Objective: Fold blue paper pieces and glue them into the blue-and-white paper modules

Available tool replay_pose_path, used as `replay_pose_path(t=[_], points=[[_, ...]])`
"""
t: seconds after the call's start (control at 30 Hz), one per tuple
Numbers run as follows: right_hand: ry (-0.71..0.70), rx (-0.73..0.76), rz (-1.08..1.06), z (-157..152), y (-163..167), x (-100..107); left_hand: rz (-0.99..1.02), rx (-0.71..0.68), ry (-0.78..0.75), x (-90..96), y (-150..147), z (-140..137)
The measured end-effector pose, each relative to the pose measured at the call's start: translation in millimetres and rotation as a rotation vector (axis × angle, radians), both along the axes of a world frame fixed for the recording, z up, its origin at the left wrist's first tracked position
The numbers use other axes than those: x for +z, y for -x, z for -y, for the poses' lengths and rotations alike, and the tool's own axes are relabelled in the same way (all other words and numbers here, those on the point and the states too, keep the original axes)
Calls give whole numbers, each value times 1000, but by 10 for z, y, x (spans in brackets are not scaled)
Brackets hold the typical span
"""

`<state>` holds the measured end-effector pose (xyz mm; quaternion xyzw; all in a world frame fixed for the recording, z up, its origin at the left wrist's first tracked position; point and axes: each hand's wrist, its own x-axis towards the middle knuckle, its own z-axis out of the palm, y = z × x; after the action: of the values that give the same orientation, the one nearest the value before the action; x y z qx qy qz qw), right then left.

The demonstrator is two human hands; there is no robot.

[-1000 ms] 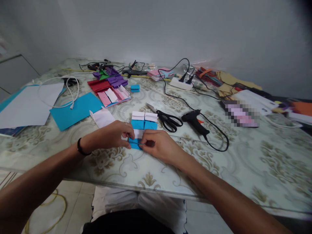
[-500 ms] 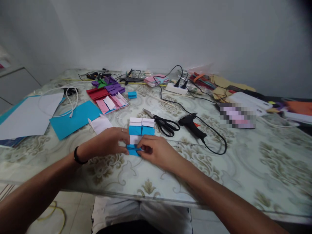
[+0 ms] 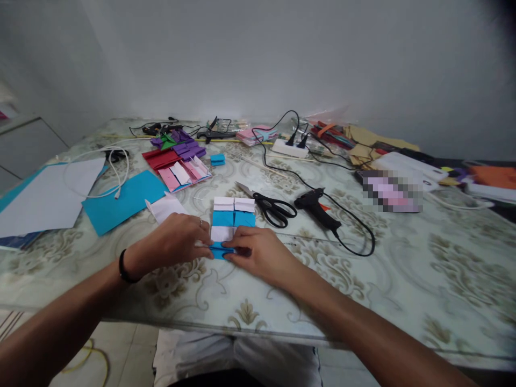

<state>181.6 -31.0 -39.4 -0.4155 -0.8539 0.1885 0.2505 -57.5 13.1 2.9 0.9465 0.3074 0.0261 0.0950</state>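
Between my hands lies a small folded blue-and-white paper piece (image 3: 221,234) on the table. My left hand (image 3: 181,239) pinches its left edge between thumb and fingers. From the right, my right hand (image 3: 260,251) grips the lower blue fold, thumb below and fingers above, hiding that end. Just beyond sit two matching folded pieces (image 3: 234,212), side by side, white at the top and blue below. Black-handled scissors (image 3: 276,208) lie to their right with the blades toward the back left. A white paper sheet (image 3: 166,207) rests beyond my left hand.
A black glue gun (image 3: 318,209) lies right of the scissors, its cord running to a white power strip (image 3: 290,147). Blue paper (image 3: 124,201) and a white cable (image 3: 128,166) are at left. Folded pink pieces (image 3: 184,173) and a small blue piece (image 3: 217,159) sit farther back.
My right fingers have shifted slightly left along the lower blue fold and closed on it. My left fingers have drawn in against the left edge. The other things lie as before.
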Motion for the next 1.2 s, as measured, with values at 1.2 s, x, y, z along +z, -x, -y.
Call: replay_pose_path(t=[1.2], points=[[120,-16,-245,-8,-59,60,438,377,972,-92,12,-107]])
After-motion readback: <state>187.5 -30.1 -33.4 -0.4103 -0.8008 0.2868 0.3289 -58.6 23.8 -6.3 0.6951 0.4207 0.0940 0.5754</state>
